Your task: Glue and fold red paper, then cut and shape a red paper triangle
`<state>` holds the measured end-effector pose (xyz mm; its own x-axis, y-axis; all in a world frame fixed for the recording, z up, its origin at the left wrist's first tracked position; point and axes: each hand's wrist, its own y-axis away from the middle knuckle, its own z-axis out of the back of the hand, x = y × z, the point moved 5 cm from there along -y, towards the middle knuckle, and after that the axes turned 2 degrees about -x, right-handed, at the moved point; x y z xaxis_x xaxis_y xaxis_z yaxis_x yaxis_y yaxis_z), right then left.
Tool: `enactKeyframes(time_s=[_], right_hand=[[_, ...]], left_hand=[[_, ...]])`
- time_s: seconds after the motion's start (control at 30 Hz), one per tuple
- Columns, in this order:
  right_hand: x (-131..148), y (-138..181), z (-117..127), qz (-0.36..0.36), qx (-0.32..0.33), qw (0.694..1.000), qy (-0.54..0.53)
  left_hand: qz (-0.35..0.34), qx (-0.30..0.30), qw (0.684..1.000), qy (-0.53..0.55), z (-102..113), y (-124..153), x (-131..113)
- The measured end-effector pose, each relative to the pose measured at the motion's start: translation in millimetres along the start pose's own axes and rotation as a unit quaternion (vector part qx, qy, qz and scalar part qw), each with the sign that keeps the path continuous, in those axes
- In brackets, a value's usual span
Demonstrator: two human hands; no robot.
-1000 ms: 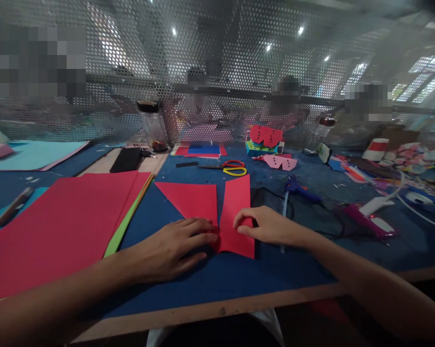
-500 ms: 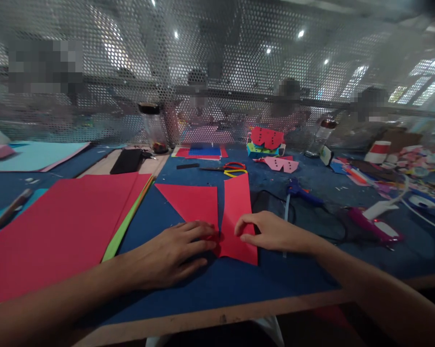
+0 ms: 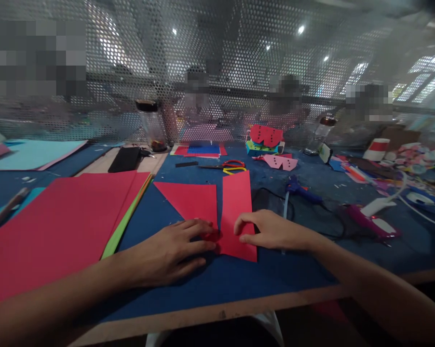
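A folded red paper (image 3: 235,202) lies on the blue table cover (image 3: 239,279) in front of me, with a triangular flap to the left and a long strip to the right. My left hand (image 3: 170,250) lies flat, fingers stretched out, pressing the lower left part of the paper. My right hand (image 3: 268,230) rests on the strip's lower right, thumb and forefinger curled together against the paper edge.
A stack of red and green sheets (image 3: 58,226) lies at the left. Scissors (image 3: 232,166) lie behind the paper. Glue guns (image 3: 369,219) with cables sit at the right. Paper crafts (image 3: 266,137), a jar (image 3: 150,123) and a perforated metal screen (image 3: 217,67) stand at the back; people sit behind it.
The right strip of the red paper has swung slightly toward upright. Both hands have stayed nearly in place on the paper.
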<state>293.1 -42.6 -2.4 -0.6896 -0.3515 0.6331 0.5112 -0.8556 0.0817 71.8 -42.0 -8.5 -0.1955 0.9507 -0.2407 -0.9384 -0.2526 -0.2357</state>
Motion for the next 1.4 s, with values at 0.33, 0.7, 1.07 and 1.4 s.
enactKeyframes(time_s=[0.33, 0.7, 1.07, 1.4], right_hand=[[0.1, 0.0, 1.2, 0.006, -0.001, 1.0, 0.004], [0.5, 1.3, 1.5, 0.021, 0.016, 1.0, -0.001], [-1.2, 0.8, 2.3, 0.028, 0.013, 1.0, 0.0], [0.6, 0.7, 2.0, 0.01, 0.021, 1.0, 0.003]], left_hand=[[0.019, 0.024, 0.999, 0.03, 4.1, -0.2, -0.7], [0.015, 0.036, 0.999, -0.003, 0.0, 2.5, 1.7], [0.015, 0.036, 0.999, 0.003, 1.1, 1.6, 0.2], [0.008, 0.037, 0.999, 0.014, 2.9, 2.3, -0.3]])
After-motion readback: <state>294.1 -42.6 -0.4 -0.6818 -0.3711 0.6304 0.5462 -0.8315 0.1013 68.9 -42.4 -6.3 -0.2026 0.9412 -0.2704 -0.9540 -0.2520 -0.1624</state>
